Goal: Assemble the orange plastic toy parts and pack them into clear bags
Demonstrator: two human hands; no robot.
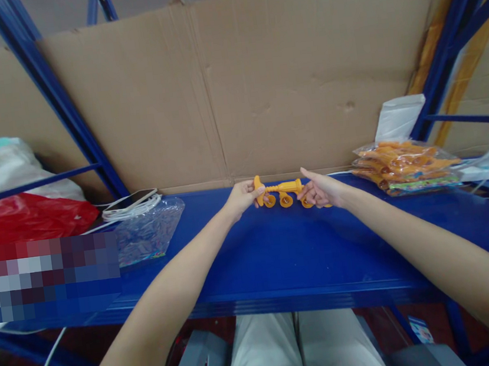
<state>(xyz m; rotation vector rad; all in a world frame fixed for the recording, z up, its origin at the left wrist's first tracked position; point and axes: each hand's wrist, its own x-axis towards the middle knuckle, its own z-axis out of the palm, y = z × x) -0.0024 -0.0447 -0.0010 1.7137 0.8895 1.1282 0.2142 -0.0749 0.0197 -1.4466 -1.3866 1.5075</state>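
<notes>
My left hand (243,198) is closed around the T-shaped end of an orange plastic plunger-like tool (288,187), its thumb pressed on the handle. The tool lies sideways, with a ridged rod on the left and a thicker barrel on the right. At the barrel's right end is my right hand (319,188), thumb stretched up and away from loosely bent fingers. Whether those fingers touch the barrel, I cannot tell. Just below the tool sits a row of round orange pieces (286,200), like small rings or discs; my right fingers partly cover those at the right.
Both hands work over a blue metal shelf (280,256) backed by cardboard (302,69). To the right lies a clear bag of orange parts (403,166). At left are an emptied-looking clear bag (150,230), a phone (133,200) on a white cable, and a red bag (31,224).
</notes>
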